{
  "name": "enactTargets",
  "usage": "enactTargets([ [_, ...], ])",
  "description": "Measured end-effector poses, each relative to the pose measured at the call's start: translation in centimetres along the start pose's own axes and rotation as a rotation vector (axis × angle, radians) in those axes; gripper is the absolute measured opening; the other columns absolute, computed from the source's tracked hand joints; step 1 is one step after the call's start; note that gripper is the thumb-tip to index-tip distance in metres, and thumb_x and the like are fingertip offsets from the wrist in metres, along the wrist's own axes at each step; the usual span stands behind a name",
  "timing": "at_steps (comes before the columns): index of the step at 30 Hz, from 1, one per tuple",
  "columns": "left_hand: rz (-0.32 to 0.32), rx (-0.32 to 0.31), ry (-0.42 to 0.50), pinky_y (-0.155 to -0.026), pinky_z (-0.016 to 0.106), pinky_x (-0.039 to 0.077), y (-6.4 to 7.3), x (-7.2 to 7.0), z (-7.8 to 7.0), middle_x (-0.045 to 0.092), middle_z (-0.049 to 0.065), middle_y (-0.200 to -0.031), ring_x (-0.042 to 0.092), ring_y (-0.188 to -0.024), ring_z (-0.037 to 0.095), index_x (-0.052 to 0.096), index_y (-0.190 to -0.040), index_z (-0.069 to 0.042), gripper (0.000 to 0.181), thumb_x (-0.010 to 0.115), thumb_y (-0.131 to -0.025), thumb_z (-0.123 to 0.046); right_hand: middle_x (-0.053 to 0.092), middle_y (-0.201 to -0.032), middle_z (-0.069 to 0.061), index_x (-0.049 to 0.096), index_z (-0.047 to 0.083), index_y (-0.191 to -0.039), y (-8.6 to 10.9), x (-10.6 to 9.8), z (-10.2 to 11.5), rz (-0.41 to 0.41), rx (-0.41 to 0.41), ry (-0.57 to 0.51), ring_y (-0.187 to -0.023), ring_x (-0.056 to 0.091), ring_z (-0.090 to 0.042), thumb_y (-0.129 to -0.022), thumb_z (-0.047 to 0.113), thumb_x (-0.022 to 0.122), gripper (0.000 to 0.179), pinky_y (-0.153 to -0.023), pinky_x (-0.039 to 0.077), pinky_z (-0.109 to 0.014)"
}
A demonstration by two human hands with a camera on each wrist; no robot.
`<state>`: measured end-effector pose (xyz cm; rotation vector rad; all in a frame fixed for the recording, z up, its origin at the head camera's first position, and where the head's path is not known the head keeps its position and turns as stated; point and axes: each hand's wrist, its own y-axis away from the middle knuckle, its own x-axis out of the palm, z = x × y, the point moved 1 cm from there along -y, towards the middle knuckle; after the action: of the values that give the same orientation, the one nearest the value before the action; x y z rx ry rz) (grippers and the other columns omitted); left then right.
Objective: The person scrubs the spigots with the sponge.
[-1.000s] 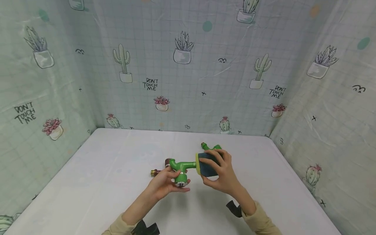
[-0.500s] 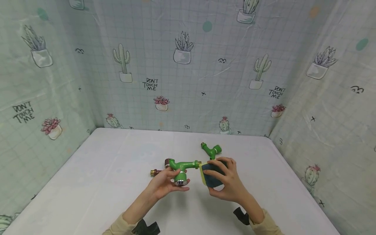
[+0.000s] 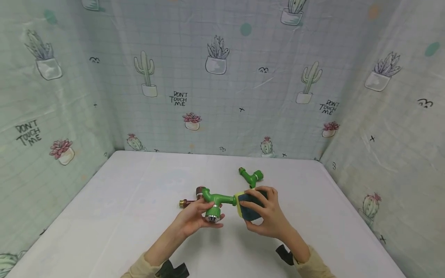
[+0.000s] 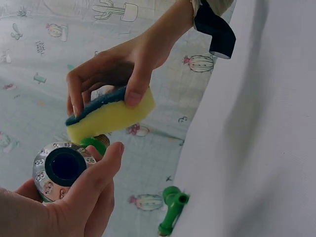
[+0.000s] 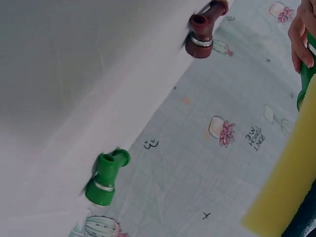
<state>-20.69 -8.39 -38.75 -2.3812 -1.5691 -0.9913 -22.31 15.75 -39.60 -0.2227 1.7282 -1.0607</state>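
Observation:
My left hand [image 3: 193,217] holds a green tap [image 3: 222,198] above the table, fingers around its ribbed knob with the silver end facing me. In the left wrist view that silver knob end [image 4: 48,169] shows a dark round middle. My right hand [image 3: 269,214] grips a sponge [image 3: 251,207], dark blue on the scouring side and yellow beneath. The yellow face [image 4: 116,117] lies against the pipe end of the tap, covering its brass thread in the head view. Thumb and fingers pinch the sponge from opposite edges.
A second green tap [image 3: 251,177] lies on the white table [image 3: 139,216] behind the right hand. A dark red tap [image 3: 186,203] with a brass end lies behind the left hand. Cactus-print cloth [image 3: 240,85] walls the table at the back and sides.
The right hand and sponge first slid right and down off the pipe, baring the brass thread, then came back over it. The left hand keeps its hold, the tap tilting slightly.

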Motion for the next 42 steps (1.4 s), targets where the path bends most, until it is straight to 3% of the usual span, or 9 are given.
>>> enactTargets([
  [4,-0.049,0.07,-0.046,-0.085,0.058,0.044,-0.2,-0.1,0.2,0.045,0.022,-0.119,0.063,-0.088,0.032,0.008,-0.138,-0.006,0.062,0.048,-0.092,-0.016,0.05,-0.12,-0.005,0.06,0.026,-0.108,0.6,-0.5,-0.1,0.012,0.002,-0.011,-0.107,0.035,-0.028,-0.073,0.041,0.062,0.038,-0.081,0.026,-0.047],
  [9,-0.055,0.15,-0.077,-0.078,0.048,0.051,0.0,0.0,-0.2,0.028,0.025,-0.13,0.065,-0.081,0.033,-0.005,-0.139,-0.031,0.075,0.051,-0.091,-0.019,0.05,-0.121,-0.007,0.06,0.023,-0.109,0.9,-0.9,-0.7,-0.056,0.085,-0.07,-0.108,0.033,-0.027,-0.076,0.045,0.059,0.04,-0.079,0.031,-0.047],
  [12,-0.019,0.134,-0.126,-0.078,0.045,0.052,-0.1,0.1,-0.2,0.036,0.024,-0.127,0.065,-0.081,0.03,0.017,-0.14,-0.024,0.059,0.05,-0.091,-0.024,0.049,-0.121,-0.009,0.059,0.022,-0.11,0.9,-0.7,-0.9,-0.086,0.126,-0.116,-0.11,0.031,-0.026,-0.079,0.049,0.052,0.042,-0.076,0.035,-0.046],
  [16,0.063,0.101,-0.168,-0.08,0.043,0.052,0.0,0.2,-0.4,0.054,0.019,-0.118,0.065,-0.087,0.029,0.039,-0.132,-0.006,0.051,0.05,-0.09,-0.031,0.047,-0.123,-0.009,0.058,0.022,-0.112,0.8,-0.6,-0.7,-0.08,0.177,-0.172,-0.112,0.029,-0.022,-0.079,0.048,0.055,0.042,-0.075,0.04,-0.042],
  [24,0.334,0.131,-0.316,-0.08,0.051,0.049,0.4,-0.2,-0.9,0.054,0.02,-0.119,0.06,-0.101,0.034,0.025,-0.14,-0.004,0.064,0.058,-0.084,-0.003,0.048,-0.122,-0.01,0.057,0.015,-0.111,0.6,-0.8,-0.6,-0.166,0.229,-0.285,-0.11,0.031,-0.02,-0.077,0.04,0.061,0.042,-0.075,0.04,-0.034],
  [29,0.219,0.098,-0.492,-0.075,0.048,0.052,0.3,-0.2,-0.5,0.061,0.017,-0.108,0.063,-0.094,0.029,0.037,-0.133,-0.002,0.058,0.062,-0.083,-0.018,0.048,-0.121,-0.011,0.057,0.015,-0.111,0.6,-0.9,-0.4,-0.171,0.242,-0.308,-0.109,0.031,-0.019,-0.074,0.031,0.067,0.042,-0.076,0.039,-0.034],
  [35,0.055,0.135,-0.682,-0.082,0.05,0.05,0.4,-0.1,-0.1,0.05,0.024,-0.121,0.048,-0.113,0.039,0.045,-0.126,0.004,0.061,0.057,-0.084,-0.039,0.047,-0.123,-0.007,0.057,0.019,-0.111,0.8,-1.1,0.3,-0.089,0.334,-0.332,-0.109,0.03,-0.015,-0.059,0.01,0.074,0.055,-0.074,0.043,-0.033],
  [39,-0.029,0.184,-0.725,-0.094,0.056,0.039,0.2,-0.1,-0.3,0.057,0.019,-0.117,0.052,-0.112,0.033,0.053,-0.117,0.004,0.057,0.051,-0.087,-0.045,0.048,-0.123,-0.007,0.057,0.022,-0.111,0.4,-1.3,0.7,-0.019,0.349,-0.323,-0.108,0.03,-0.016,-0.061,0.011,0.074,0.054,-0.074,0.042,-0.037],
  [42,-0.033,0.197,-0.684,-0.092,0.049,0.044,0.0,-0.1,-0.4,0.064,0.016,-0.105,0.062,-0.099,0.028,0.055,-0.11,0.005,0.058,0.047,-0.087,-0.048,0.049,-0.122,-0.007,0.057,0.023,-0.111,-0.2,-1.5,0.9,0.002,0.331,-0.293,-0.107,0.031,-0.017,-0.063,0.014,0.074,0.052,-0.075,0.039,-0.041],
])
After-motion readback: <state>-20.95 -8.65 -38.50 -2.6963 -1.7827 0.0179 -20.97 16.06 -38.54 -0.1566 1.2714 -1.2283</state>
